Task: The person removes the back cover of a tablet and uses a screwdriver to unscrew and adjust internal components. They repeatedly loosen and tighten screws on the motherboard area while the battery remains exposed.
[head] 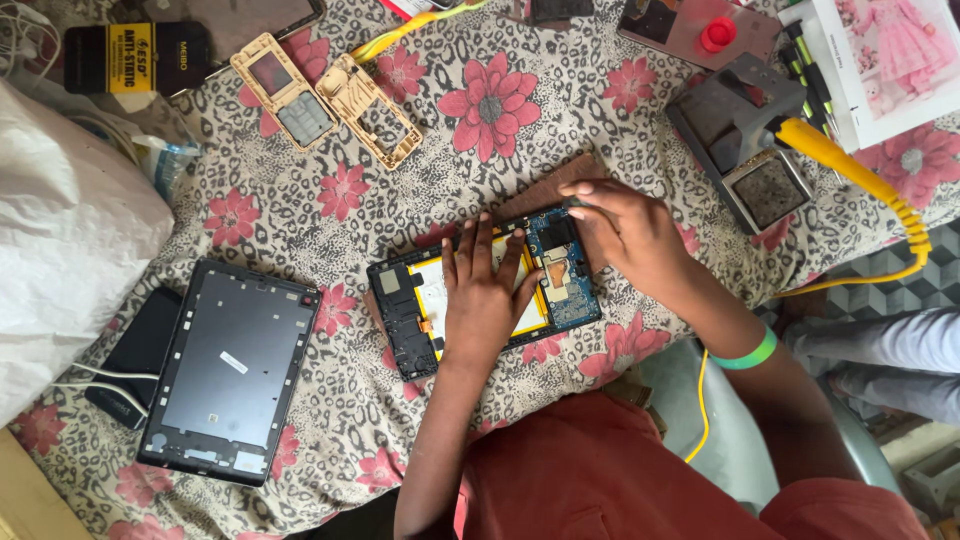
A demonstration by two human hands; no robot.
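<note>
Two hands: both of mine were down on one opened black tablet (482, 300) with its back cover off, lying in the middle of the grey, leopard-patterned cloth with red flowers (300, 190).
Left hand: my left hand (483, 300) lay flat, fingers spread wide, pressing on the tablet's yellow-edged battery (530, 312); it gripped nothing.
Right hand: my right hand (628, 232) had its fingers bunched narrow at the tablet's upper right corner, tips touching the blue circuit board (572, 290); I could not tell whether they pinched anything.
Wrist: a green band (745, 355) sat on my right forearm.
Under the tablet: a brown mat (545, 190) showed past its top edge.
Left of it: a dark grey tablet back shell (228, 372) lay well apart, beside a black flat device (140, 350) with white cables.
Above: two beige phone housings (325, 95) lay side by side near the cloth's far edge.
Right: a grey soldering stand (745, 135) held a yellow-handled iron with a coiled yellow cord (860, 175).
</note>
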